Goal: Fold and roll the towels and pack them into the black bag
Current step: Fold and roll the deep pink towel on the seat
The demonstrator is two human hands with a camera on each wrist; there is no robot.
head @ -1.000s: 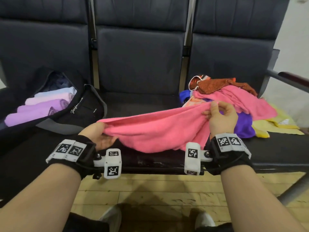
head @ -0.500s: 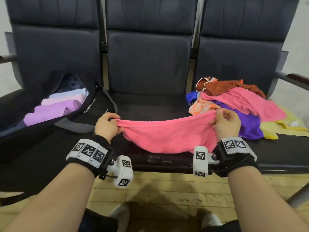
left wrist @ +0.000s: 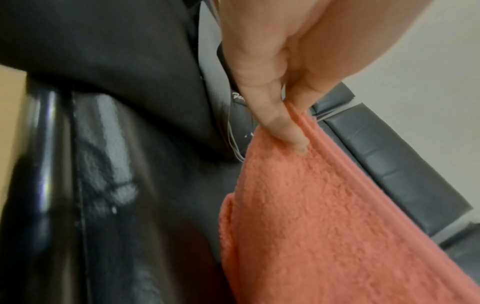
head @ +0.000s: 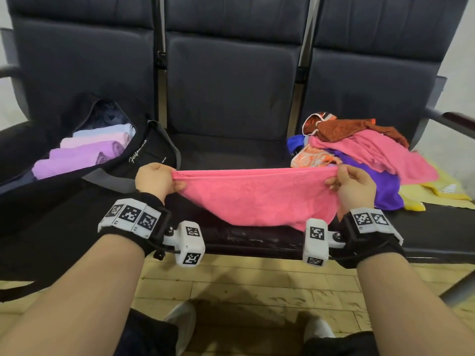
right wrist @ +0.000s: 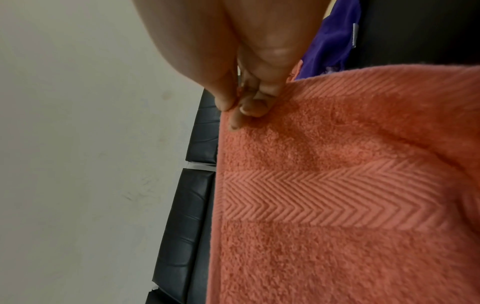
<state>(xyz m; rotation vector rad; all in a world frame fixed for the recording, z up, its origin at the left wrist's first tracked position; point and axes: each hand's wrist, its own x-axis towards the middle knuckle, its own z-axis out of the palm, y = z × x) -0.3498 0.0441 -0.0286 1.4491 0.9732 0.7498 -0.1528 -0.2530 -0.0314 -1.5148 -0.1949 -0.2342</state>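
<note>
1. Dark padded seats (head: 226, 80) run three across, joined into one bench (head: 257, 240) with tall leather-look backrests and a worn, scuffed front edge.
2. Under the bench there's pale wooden plank flooring (head: 257, 286), and a plain off-white wall (right wrist: 91, 144) fills the right wrist view.
3. On the left seat sits the soft black bag (head: 144, 160), mouth wide open, white script lettering on its side.
4. Inside it, rolled towels in lilac, pale pink and light blue (head: 84, 152) lie side by side, touching.
5. Over on the right seat, a loose heap of unfolded towels (head: 359, 150): rust-brown, pink, purple, orange-patterned and yellow, piled on each other.
6. Now the action: a bright pink terry towel (head: 257, 196) is stretched between both hands above the middle seat, its top hem pulled taut, the body sagging down to the seat's front edge.
7. Left hand (head: 154, 179) has a narrow grip, thumb and fingers pinching the towel's left corner.
8. Right hand (head: 352, 183) matches it, fingertips (right wrist: 249, 105) pinched on the right corner by a woven herringbone band.
9. Both wrists wear black straps with white tagged blocks (head: 131, 217).
</note>
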